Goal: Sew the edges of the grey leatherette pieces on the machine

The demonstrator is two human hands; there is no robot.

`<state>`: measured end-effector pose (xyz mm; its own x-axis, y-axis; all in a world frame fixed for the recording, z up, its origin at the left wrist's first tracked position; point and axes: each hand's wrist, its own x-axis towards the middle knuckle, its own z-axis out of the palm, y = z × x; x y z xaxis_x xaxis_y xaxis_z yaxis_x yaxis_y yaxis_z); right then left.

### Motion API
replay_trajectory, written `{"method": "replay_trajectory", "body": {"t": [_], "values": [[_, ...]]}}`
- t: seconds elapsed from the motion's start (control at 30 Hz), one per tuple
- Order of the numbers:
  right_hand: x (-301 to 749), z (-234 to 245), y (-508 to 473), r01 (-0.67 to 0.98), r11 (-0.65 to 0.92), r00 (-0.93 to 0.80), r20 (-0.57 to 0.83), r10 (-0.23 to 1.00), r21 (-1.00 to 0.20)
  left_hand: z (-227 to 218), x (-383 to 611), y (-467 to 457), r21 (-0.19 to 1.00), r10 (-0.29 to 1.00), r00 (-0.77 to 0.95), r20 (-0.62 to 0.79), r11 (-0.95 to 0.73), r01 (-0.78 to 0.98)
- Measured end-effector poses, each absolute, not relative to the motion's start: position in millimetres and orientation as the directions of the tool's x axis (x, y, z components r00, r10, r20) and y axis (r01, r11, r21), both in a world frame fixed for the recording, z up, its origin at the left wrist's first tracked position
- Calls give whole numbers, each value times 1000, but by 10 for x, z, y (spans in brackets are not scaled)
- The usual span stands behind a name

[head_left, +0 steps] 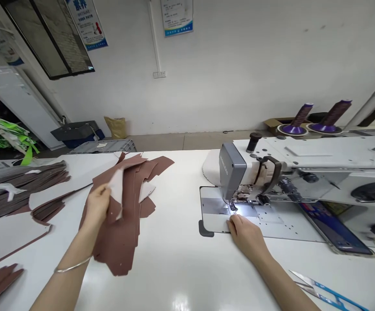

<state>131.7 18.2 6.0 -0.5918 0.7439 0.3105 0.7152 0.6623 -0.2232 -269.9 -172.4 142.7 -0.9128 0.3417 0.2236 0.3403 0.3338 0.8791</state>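
Observation:
My left hand [98, 201] is closed on the edge of a brown leather-like piece [118, 188], lifted so that its pale backing shows. Beneath it lies a pile of similar brown cut pieces [116, 248], overlapping on the white table. My right hand [244, 231] rests at the front edge of the sewing machine's metal bed plate [213, 220], fingers curled and pressed together. Just behind those fingertips is the lit presser foot [233, 206] of the sewing machine [234, 170]. Whatever the right fingers may pinch is hidden.
Blue-handled scissors [328, 293] and a phone [339, 231] lie on the right. Two brown thread cones [300, 116] stand behind the machine. More stacked cut pieces [22, 185] cover the table's left side. A grey crate [103, 147] sits beyond the far edge.

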Motion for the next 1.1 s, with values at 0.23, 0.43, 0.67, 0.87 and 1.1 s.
{"method": "replay_trajectory", "body": {"t": [0.23, 0.43, 0.67, 0.87, 1.1], "values": [[1282, 271, 43, 561, 690, -636, 296, 713, -457, 1666, -1948, -1350, 845, 429, -903, -19, -476, -244], [1037, 506, -126, 300, -61, -691, -261, 674, -952, 708, -818, -1130, 772, 640, -619, -456, -60, -632], [956, 487, -179, 552, -129, -459, -429, 778, -824, 409, -315, -1384, 766, 800, -318, -509, 253, -591], [1295, 444, -237, 768, 411, -524, -115, 844, -491, 936, -427, -1464, 876, 900, -152, -409, 434, 213], [1688, 398, -293, 684, 666, -700, -8, 715, -298, 690, -124, -596, 630, 945, 245, 217, -327, 705]]}}
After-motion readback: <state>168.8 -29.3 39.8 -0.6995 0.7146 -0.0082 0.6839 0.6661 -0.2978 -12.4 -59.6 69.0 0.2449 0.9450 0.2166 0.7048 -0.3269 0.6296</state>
